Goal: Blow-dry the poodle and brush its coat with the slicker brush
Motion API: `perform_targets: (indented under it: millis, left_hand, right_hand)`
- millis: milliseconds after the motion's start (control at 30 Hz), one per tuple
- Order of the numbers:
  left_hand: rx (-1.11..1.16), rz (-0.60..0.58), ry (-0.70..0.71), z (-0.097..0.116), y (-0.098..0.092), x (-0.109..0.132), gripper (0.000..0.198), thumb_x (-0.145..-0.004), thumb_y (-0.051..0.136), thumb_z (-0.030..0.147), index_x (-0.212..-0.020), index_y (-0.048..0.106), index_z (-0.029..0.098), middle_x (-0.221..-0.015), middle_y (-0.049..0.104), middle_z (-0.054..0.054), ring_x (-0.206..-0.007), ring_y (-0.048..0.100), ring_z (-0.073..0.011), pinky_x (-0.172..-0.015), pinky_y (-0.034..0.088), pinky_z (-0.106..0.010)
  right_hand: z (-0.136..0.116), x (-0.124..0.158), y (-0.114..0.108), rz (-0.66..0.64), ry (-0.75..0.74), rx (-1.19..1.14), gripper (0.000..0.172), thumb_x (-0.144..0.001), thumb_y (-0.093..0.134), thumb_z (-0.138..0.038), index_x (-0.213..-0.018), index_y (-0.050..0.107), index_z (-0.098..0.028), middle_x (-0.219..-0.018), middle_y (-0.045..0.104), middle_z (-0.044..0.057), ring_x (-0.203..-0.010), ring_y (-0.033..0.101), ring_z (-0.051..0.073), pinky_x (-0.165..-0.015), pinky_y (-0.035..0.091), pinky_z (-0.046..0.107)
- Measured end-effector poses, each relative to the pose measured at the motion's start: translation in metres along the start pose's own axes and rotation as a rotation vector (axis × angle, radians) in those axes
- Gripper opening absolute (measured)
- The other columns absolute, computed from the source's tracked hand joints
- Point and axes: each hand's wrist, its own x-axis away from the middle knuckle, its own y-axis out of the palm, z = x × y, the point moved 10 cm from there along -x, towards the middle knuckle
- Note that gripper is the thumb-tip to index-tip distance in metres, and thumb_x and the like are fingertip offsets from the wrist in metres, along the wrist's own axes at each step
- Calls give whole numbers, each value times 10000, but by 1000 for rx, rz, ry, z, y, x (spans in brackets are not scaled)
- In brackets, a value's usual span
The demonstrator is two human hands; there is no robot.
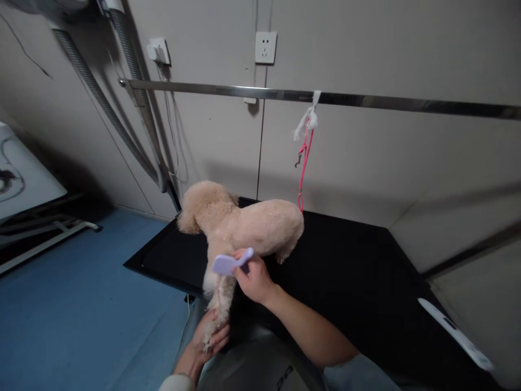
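A cream-coloured, curly-coated dog (260, 225) stands on a black grooming table (345, 271), its head toward the left. The fur on its back is short, while the head and leg are fluffier. Below the dog's chest, my left hand (205, 334) is closed around the lower part of its front leg (223, 298), near the paw. In my right hand (256, 279) is a lilac grooming brush (224, 265), gripped by the handle, with its head against or just over the upper part of that leg. The brush's underside is hidden.
A white elongated device (453, 332) lies at the table's right side. From a metal bar (228, 91) hangs a pink leash (304, 168) with a clip. Grey hoses (103, 103) run down at the left, above a blue floor (101, 315). Wall sockets (266, 48) are behind.
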Motion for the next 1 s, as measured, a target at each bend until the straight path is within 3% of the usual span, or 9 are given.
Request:
perform_targets:
  millis: [167,300,433,567,667,733,833,967,1000]
  left_hand:
    - [52,-2,-7,0,2,5,526,-918,816,463,-633,470,188,-464,237,123,-379,54,-20,-383,276,-134]
    - [73,0,17,4,3,7,464,-924,800,388,-660,477,187,-519,299,119,-379,52,-14,-373,301,-144]
    - [82,-9,33,8,6,6,532,-921,805,404,-634,404,205,-499,238,132,-365,52,-15,-373,332,-153]
    - [78,-21,16,10,11,7,672,-905,823,441,-593,268,228,-439,188,128,-353,42,-22,-350,287,-142]
    - [78,12,11,11,11,8,691,-890,843,432,-594,253,226,-437,226,121,-358,40,-20,-364,318,-142]
    - [78,14,7,10,11,10,673,-895,844,433,-594,280,221,-444,238,119,-364,46,-21,-374,332,-142]
    - [78,17,40,7,9,14,564,-898,849,427,-636,402,205,-489,245,123,-386,61,-26,-377,318,-136]
    - [-50,169,83,4,-10,21,480,-815,921,519,-790,563,201,-554,375,115,-402,192,-28,-388,317,-140]
    - [-111,242,102,6,-15,23,503,-775,943,549,-807,583,199,-559,419,106,-402,242,-29,-390,311,-142]
  right_hand:
    - [27,0,-11,95,216,-179,149,-902,689,-297,-1021,681,-207,-950,785,57,-828,758,205,-804,636,344]
    - [28,3,6,-73,223,-255,175,-873,715,-330,-998,685,-211,-954,792,54,-827,753,204,-770,629,328]
    - [31,9,-22,204,187,-188,187,-900,678,-348,-1025,687,-210,-1018,795,83,-884,756,217,-846,626,359]
    - [32,9,-2,25,181,-274,170,-877,699,-331,-993,707,-207,-915,785,58,-765,730,204,-732,619,331]
    - [36,11,-19,219,217,-256,127,-880,691,-288,-978,693,-207,-938,784,65,-816,740,210,-796,628,351]
    - [30,11,-17,211,192,-250,132,-886,705,-289,-991,697,-209,-975,790,69,-861,750,216,-828,633,359]
    - [21,9,15,-100,194,-276,133,-868,733,-291,-973,705,-214,-901,787,42,-782,745,205,-736,630,328]
    - [20,7,-12,154,199,-204,130,-920,676,-305,-1008,683,-210,-983,791,71,-837,762,207,-809,637,341]
    - [17,6,-10,126,179,-201,142,-919,684,-312,-1017,687,-209,-990,793,73,-839,765,209,-805,637,340]
